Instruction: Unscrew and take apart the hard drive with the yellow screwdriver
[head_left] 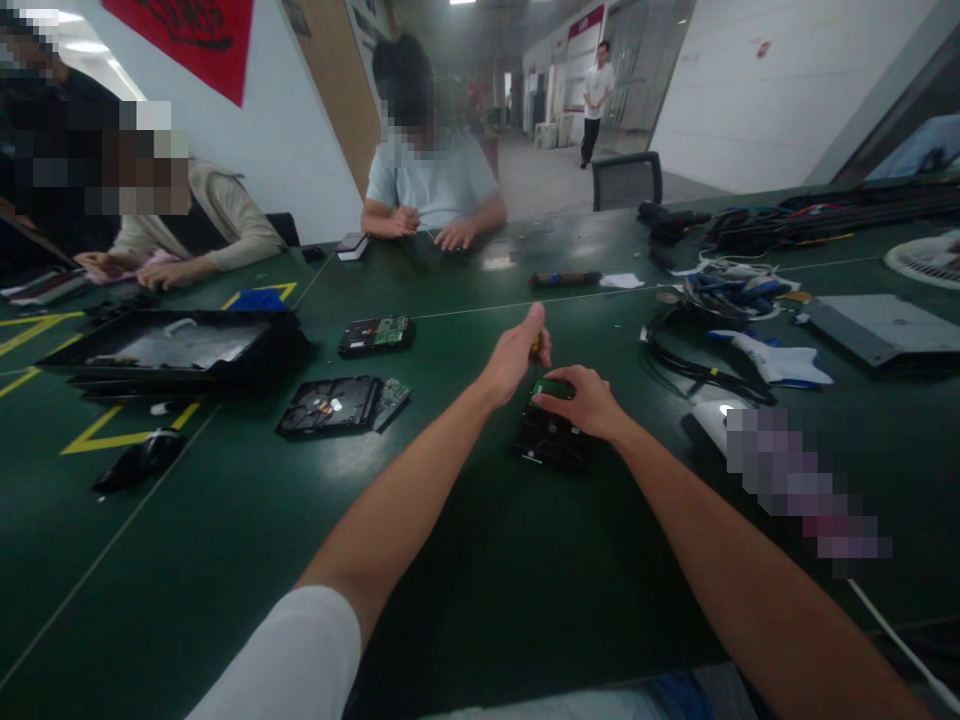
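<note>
A black hard drive (546,442) with a green circuit board on top lies on the dark green table (480,560), right in front of me. My right hand (585,402) rests on its far end and pins it down. My left hand (517,355) is closed around a screwdriver with a yellow handle, held upright over the drive's far left corner. The screwdriver's tip is hidden behind my hands.
An opened hard drive (330,405) and another with a green board (376,335) lie to the left, beside a black tray (176,350) and a mouse (139,460). Cables (697,350) and tools clutter the right. Two people sit across the table; another stands far off.
</note>
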